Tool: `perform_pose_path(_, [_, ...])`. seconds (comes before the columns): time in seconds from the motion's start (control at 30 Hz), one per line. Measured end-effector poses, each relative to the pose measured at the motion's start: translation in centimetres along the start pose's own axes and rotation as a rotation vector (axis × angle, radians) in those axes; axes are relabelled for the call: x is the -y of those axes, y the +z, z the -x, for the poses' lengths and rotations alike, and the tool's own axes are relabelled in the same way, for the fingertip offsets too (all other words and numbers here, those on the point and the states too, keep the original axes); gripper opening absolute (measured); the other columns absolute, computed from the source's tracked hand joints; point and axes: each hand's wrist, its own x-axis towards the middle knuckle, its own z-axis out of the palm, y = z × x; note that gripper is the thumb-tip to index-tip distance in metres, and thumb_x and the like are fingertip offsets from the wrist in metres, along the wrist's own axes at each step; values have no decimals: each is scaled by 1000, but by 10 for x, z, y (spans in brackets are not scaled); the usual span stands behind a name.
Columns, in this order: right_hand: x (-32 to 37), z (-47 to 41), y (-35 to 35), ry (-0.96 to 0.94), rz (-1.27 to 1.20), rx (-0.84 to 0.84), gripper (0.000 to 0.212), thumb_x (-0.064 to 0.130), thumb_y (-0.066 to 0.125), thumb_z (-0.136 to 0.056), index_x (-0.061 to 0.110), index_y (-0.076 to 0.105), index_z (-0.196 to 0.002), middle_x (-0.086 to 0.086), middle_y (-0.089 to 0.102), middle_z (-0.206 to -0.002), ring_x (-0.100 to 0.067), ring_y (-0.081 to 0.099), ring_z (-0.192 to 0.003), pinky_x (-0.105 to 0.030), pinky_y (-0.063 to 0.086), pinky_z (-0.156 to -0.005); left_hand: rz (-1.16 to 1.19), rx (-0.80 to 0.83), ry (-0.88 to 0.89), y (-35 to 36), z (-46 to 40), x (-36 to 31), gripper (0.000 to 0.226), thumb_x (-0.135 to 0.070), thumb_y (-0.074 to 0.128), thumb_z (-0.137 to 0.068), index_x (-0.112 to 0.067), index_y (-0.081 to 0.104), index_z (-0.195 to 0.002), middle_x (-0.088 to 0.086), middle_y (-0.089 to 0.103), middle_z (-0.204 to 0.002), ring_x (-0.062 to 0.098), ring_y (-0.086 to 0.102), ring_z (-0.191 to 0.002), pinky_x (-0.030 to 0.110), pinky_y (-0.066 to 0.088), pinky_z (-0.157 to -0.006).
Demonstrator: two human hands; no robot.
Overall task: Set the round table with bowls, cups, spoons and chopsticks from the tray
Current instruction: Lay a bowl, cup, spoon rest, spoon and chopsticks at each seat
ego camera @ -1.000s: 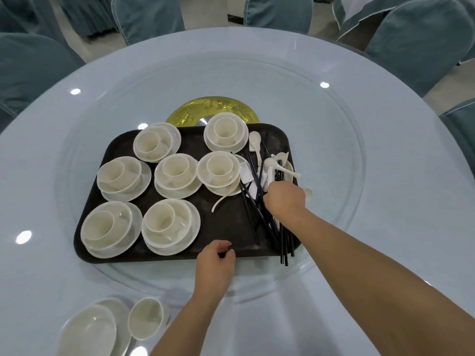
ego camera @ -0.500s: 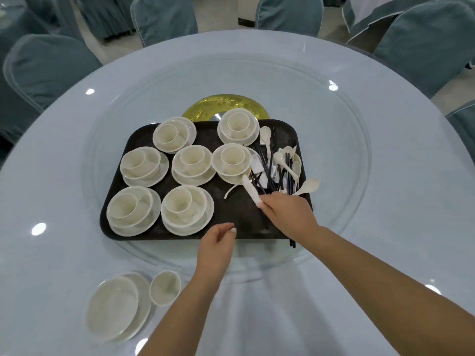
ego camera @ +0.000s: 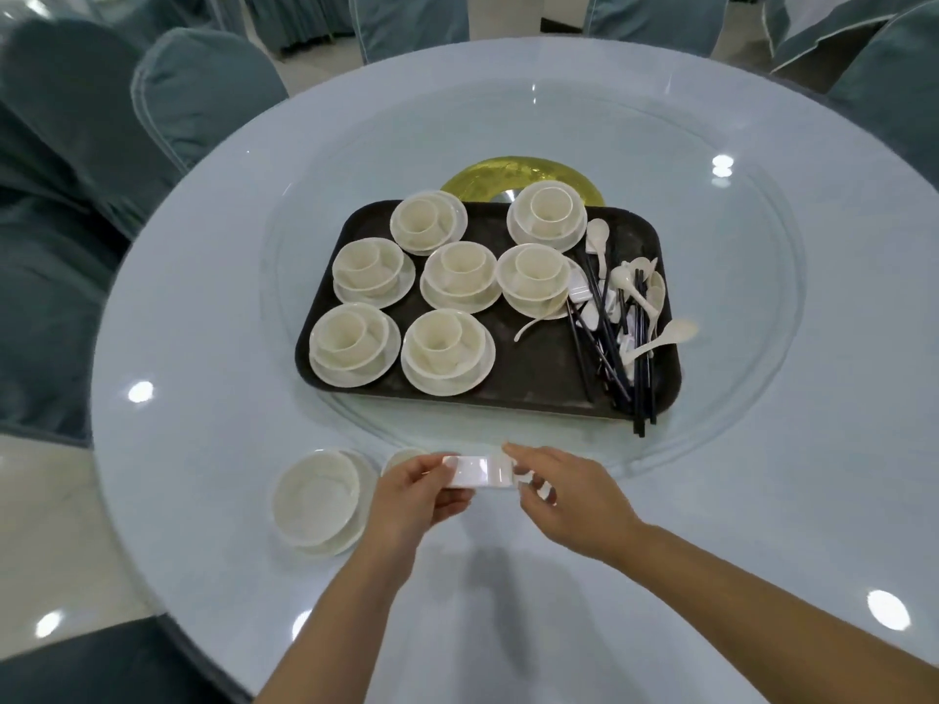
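Head view: a small white rectangular piece (ego camera: 475, 471), probably a chopstick rest though too blurred to be sure, is held between both hands just above the worktop (ego camera: 762, 449). The left hand (ego camera: 411, 495) pinches its left end with curled fingers, and the right hand (ego camera: 564, 492) holds its right end, so that it can probably be squared and set down level at the place setting. Just left of the left hand a bowl on a saucer (ego camera: 317, 503) is already laid at the near edge, with a cup (ego camera: 401, 457) partly hidden behind the fingers. Farther out, on the glass turntable (ego camera: 737, 276), the dark tray (ego camera: 538, 378) is kept within reach; seven stacked bowl-and-cup sets (ego camera: 447, 348) are still on it, with white spoons (ego camera: 655, 343) and black chopsticks (ego camera: 609, 358) heaped at its right side. Most of the setting is judged undone.
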Motion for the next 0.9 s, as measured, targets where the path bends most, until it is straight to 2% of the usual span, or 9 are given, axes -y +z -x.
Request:
perform_pose_path(0.07, [12,16,21,313,-314,102,38,20,62,-91,30,62,-128,18,68,-96,-3,63,-82,-14,50,-72,-15,-3,-15,-17,10,12,15,-12,64,-92,-4,68,-103,17,73,-84,25,71,-73,26,58,-65])
perform_pose_path(0.17, [25,28,48,559,-637,151,25,16,63,-93,25,68,-115,3,73,-82,-12,69,-70,-25,57,-64,-31,-33,-41,-36,19,34,18,-12,65,-91,-1,62,-104,19,72,-84,24,70,-70,26,57,-62])
perform_pose_path(0.23, [34,31,63,644,-709,174,16,13,64,-92,21,65,-105,-4,73,-76,-16,69,-64,-28,57,-60,-23,-27,-72,-47,23,48,19,-12,64,-91,3,61,-104,19,73,-84,23,71,-70,26,57,-63])
perform_pose_path(0.37, [46,33,89,711,-684,203,9,7,63,-89,14,60,-94,-15,70,-77,-18,68,-61,-27,57,-59,3,-65,-121,-67,27,69,19,-11,63,-93,5,64,-103,21,73,-89,26,71,-73,31,60,-69])
perform_pose_path(0.5, [52,31,115,761,-613,187,8,7,60,-92,14,59,-96,-15,69,-85,-19,69,-64,-26,56,-61,-130,-113,-85,-85,26,79,14,-12,60,-94,-8,69,-103,12,74,-91,21,71,-76,28,59,-72])
perform_pose_path(0.6, [55,27,131,797,-555,154,7,7,59,-92,9,61,-99,-14,69,-90,-19,68,-65,-28,59,-65,-273,-69,-49,-91,23,83,24,-7,54,-93,-23,70,-100,2,70,-79,13,61,-65,23,52,-64])
perform_pose_path(0.7, [59,21,140,820,-518,112,5,8,59,-93,9,61,-98,-12,69,-92,-21,70,-69,-33,60,-70,-367,-25,1,-92,16,83,36,2,45,-86,-23,71,-92,-6,64,-69,8,54,-61,20,45,-61])
perform_pose_path(0.8, [61,13,140,757,-392,105,5,13,60,-94,16,59,-97,-5,68,-89,-18,70,-73,-36,59,-76,-434,4,34,-90,6,83,36,5,41,-84,-17,67,-93,-7,63,-74,9,55,-69,19,44,-64])
perform_pose_path(0.9, [58,10,135,723,-326,109,6,14,59,-94,18,57,-98,-1,65,-86,-16,69,-72,-34,58,-77,-540,38,61,-88,-1,87,34,3,40,-87,-16,63,-104,-1,66,-93,15,59,-86,24,47,-76])
